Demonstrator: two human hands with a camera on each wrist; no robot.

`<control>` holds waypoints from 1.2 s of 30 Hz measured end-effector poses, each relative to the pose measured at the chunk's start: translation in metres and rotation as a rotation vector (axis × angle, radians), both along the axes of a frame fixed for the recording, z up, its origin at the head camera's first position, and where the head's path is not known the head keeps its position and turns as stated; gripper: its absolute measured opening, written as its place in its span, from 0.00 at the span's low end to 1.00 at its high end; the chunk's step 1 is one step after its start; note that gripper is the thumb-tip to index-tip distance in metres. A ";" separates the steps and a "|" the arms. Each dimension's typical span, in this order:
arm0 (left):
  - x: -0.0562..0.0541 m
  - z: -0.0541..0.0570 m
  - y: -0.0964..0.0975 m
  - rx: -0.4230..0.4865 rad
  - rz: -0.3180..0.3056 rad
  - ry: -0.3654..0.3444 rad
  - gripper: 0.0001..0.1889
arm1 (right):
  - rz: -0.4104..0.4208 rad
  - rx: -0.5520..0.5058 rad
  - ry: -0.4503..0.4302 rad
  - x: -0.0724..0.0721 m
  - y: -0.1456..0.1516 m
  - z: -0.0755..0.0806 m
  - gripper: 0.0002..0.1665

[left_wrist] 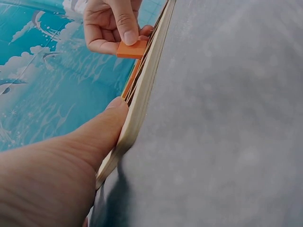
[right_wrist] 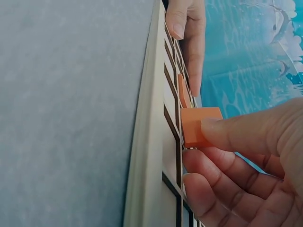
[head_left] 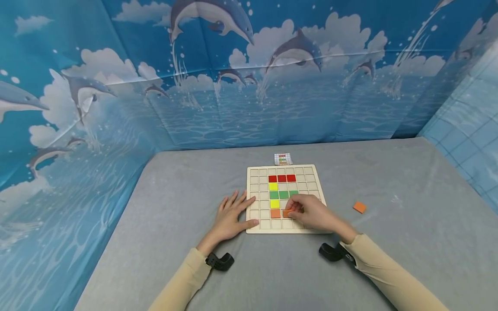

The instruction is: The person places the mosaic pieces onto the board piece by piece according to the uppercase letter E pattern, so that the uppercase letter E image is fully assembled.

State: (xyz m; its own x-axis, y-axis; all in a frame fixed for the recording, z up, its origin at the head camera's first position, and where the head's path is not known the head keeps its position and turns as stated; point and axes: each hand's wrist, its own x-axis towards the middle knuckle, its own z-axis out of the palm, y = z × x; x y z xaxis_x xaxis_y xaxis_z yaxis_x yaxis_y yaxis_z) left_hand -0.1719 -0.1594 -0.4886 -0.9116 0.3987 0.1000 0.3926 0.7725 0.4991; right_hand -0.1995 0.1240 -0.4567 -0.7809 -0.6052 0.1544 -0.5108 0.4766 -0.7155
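Observation:
A square wooden grid board [head_left: 261,229] lies on the grey table. Three red tiles [head_left: 282,178] form a row near its top, with a yellow tile [head_left: 273,186], three green tiles [head_left: 284,195], another yellow tile [head_left: 274,204] and an orange tile [head_left: 275,214] below. My right hand [head_left: 311,211] pinches a second orange tile [right_wrist: 194,126] between thumb and fingers, right at the grid beside the placed orange one. My left hand [head_left: 230,219] rests with spread fingers at the board's left edge, thumb and fingertips on its rim.
One loose orange tile [head_left: 359,207] lies on the table to the right of the board. A small card [head_left: 282,159] with a printed coloured grid lies just behind the board. A blue dolphin curtain [head_left: 233,112] hangs along the table's back edge.

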 end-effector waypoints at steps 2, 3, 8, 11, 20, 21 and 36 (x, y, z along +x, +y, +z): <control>0.000 0.000 0.000 0.005 0.003 -0.002 0.38 | -0.007 0.007 0.007 0.000 -0.002 0.001 0.08; 0.001 0.000 0.000 0.006 0.005 -0.003 0.38 | -0.011 0.011 0.011 0.000 -0.004 0.001 0.08; 0.000 0.002 -0.001 0.009 0.004 0.004 0.37 | -0.044 0.027 0.026 -0.002 -0.007 0.005 0.08; -0.002 0.002 0.000 0.006 0.004 0.016 0.37 | -0.053 0.030 0.022 -0.003 -0.007 0.007 0.08; -0.001 0.001 0.001 -0.014 0.010 -0.007 0.38 | -0.034 0.045 -0.012 -0.003 -0.003 0.003 0.08; -0.001 0.001 0.001 -0.012 0.011 -0.005 0.38 | -0.034 0.044 -0.017 -0.003 -0.003 0.003 0.07; 0.001 0.002 0.001 0.007 -0.001 -0.005 0.37 | -0.062 0.084 0.034 -0.003 -0.003 0.001 0.06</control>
